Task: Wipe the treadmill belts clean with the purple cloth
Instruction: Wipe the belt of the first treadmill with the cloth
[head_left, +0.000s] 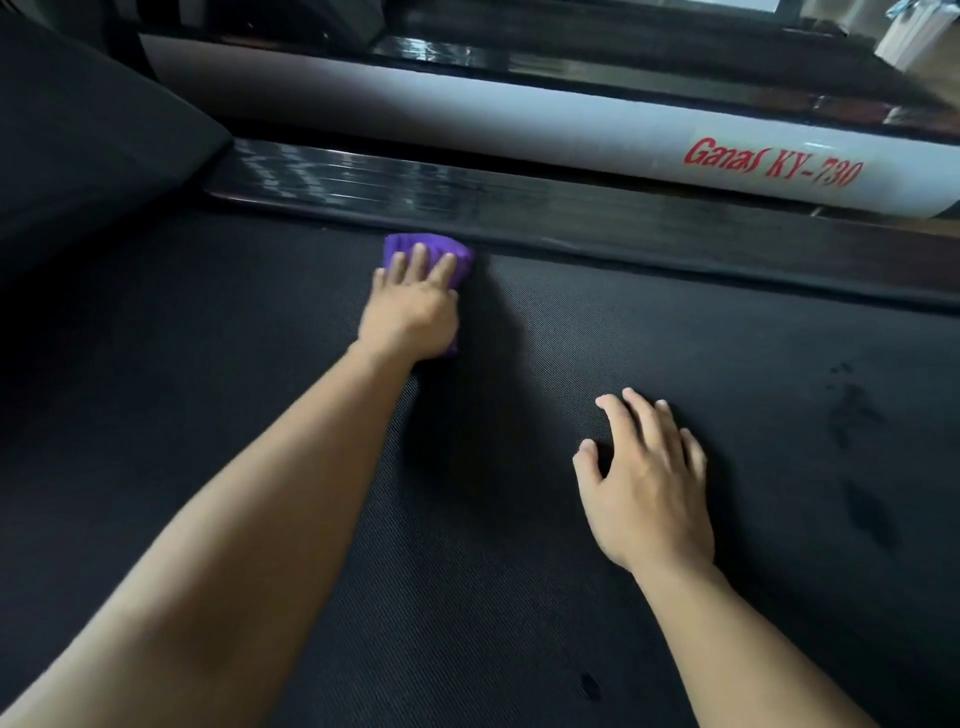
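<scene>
1. Mostly hidden: purple cloth (427, 250) bunched under the left hand (411, 310), only its far edge and a sliver by the wrist showing.
2. Left hand palm down on the cloth, fingers spread flat over it, pressing it onto the treadmill belt (649, 332) right at the belt's far edge, against the glossy black side rail (467, 195).
3. Right hand (644, 480) empty and open, fingers splayed, fingertips on the belt nearer the camera, well apart from the cloth.
4. Both forearms cut off by the lower frame edge.
5. Beyond the rail, a white frame tube (467, 122) with red lettering "Ganas KY-730".
6. At upper left, a dark sloping cover (93, 135), poorly lit, detail hard to make out.
7. Dark smudges (862, 499) on the belt at right; top background blurred, unreadable.
</scene>
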